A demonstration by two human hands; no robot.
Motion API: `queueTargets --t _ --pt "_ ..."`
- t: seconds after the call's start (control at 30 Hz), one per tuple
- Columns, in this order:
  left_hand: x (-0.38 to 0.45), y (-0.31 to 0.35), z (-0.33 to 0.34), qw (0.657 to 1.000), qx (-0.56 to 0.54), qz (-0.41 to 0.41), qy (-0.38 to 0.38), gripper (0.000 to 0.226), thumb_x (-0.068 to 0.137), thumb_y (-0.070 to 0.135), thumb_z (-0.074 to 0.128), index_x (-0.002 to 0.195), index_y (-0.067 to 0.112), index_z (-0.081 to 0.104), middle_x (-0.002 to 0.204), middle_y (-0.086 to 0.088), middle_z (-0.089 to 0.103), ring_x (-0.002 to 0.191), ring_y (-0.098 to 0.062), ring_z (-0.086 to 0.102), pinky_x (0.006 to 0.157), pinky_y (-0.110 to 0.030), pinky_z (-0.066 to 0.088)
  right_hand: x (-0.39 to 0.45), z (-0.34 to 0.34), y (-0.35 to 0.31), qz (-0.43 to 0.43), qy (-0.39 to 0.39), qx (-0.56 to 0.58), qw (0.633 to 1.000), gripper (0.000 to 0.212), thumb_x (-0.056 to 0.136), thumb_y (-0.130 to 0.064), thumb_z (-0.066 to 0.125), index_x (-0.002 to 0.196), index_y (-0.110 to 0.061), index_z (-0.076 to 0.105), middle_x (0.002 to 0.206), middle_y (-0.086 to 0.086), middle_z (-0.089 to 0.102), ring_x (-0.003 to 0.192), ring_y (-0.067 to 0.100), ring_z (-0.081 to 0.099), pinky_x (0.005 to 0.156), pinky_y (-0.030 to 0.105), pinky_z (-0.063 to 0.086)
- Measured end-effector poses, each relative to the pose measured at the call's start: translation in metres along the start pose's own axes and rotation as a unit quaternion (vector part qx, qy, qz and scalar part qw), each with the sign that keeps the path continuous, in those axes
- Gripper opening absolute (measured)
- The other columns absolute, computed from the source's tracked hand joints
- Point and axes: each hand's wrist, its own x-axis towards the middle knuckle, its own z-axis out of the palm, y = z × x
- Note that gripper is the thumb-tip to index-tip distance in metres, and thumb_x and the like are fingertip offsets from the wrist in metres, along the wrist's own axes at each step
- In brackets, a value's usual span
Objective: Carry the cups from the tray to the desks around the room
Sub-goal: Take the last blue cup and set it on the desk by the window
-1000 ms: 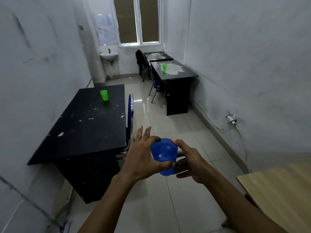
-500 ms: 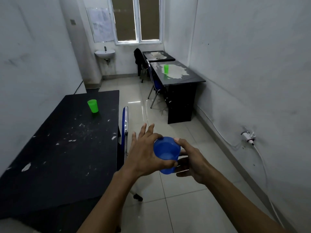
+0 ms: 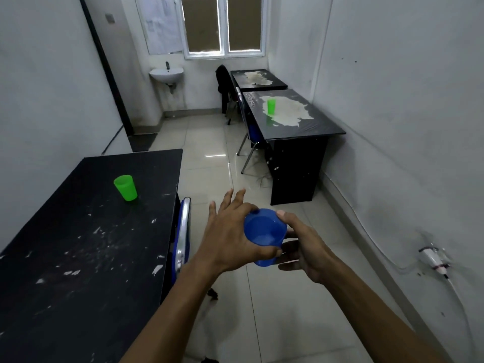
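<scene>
A blue plastic cup (image 3: 264, 233) is held upright in front of me over the floor. My left hand (image 3: 227, 239) grips its near side with thumb under the wall, fingers spread beyond it. My right hand (image 3: 301, 247) holds the cup's right side, thumb at the rim. A green cup (image 3: 125, 187) stands upright on the black desk (image 3: 78, 258) at my left. Another green cup (image 3: 271, 106) stands on the black desk (image 3: 314, 127) along the right wall. Behind it is a third desk (image 3: 258, 79) with no cup on it.
A blue chair (image 3: 183, 244) is tucked at the left desk's edge; another chair (image 3: 248, 132) stands by the right desk. A sink (image 3: 166, 73) hangs under the window. A power adapter and cable (image 3: 432, 260) run along the right wall. A tiled aisle runs between desks.
I have walked forward along the aisle; the left desk and its green cup have come closer and slid left. Both hands keep the blue cup between them.
</scene>
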Motion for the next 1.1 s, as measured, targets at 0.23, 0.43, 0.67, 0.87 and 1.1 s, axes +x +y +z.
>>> queueTargets --t 0.23,0.43,0.67,0.87,1.1 --pt "0.141 -0.027 0.030 1.000 0.017 -0.020 0.013 0.094 0.050 0.078 0.058 0.128 0.028 0.052 0.161 -0.001 0.017 0.149 -0.017 0.002 0.114 -0.047 -0.009 0.133 -0.052 -0.054 -0.004 -0.039 -0.029 0.999 0.071 0.067 -0.074 0.050 0.105 -0.016 0.062 0.092 0.011 0.073 0.080 0.030 0.074 0.087 0.050 0.055" --pt "0.244 -0.058 0.047 0.998 0.016 -0.062 0.017 0.090 0.052 0.074 0.065 0.129 0.030 0.050 0.161 0.000 0.018 0.149 -0.018 0.003 0.111 -0.044 -0.011 0.242 -0.078 -0.095 -0.008 -0.056 -0.038 0.998 0.063 0.070 -0.071 0.050 0.100 -0.017 0.062 0.091 0.012 0.072 0.080 0.031 0.074 0.090 0.052 0.054" --pt "0.366 -0.127 0.052 0.997 0.041 -0.065 0.015 0.089 0.052 0.073 0.066 0.128 0.029 0.052 0.162 -0.002 0.015 0.149 -0.019 -0.001 0.113 -0.050 -0.010 0.379 -0.076 -0.128 -0.004 -0.070 -0.018 0.997 0.082 0.060 -0.075 0.056 0.109 -0.009 0.065 0.093 0.016 0.075 0.079 0.032 0.075 0.081 0.047 0.056" --pt "0.474 -0.189 0.036 0.997 0.037 -0.062 0.009 0.089 0.050 0.072 0.066 0.127 0.027 0.053 0.161 -0.003 0.016 0.149 -0.018 -0.001 0.116 -0.053 -0.006 0.499 -0.063 -0.169 -0.009 -0.075 -0.005 0.997 0.072 0.064 -0.075 0.057 0.104 -0.015 0.064 0.087 0.012 0.076 0.077 0.030 0.076 0.076 0.044 0.057" --pt "0.600 -0.261 0.019 0.997 0.032 -0.069 -0.010 0.089 0.053 0.068 0.070 0.129 0.025 0.052 0.161 -0.004 0.016 0.149 -0.020 -0.001 0.116 -0.056 -0.006 0.639 -0.049 -0.219 -0.020 -0.081 0.014 0.996 0.084 0.054 -0.083 0.063 0.107 -0.018 0.065 0.083 0.006 0.078 0.078 0.032 0.076 0.075 0.046 0.056"
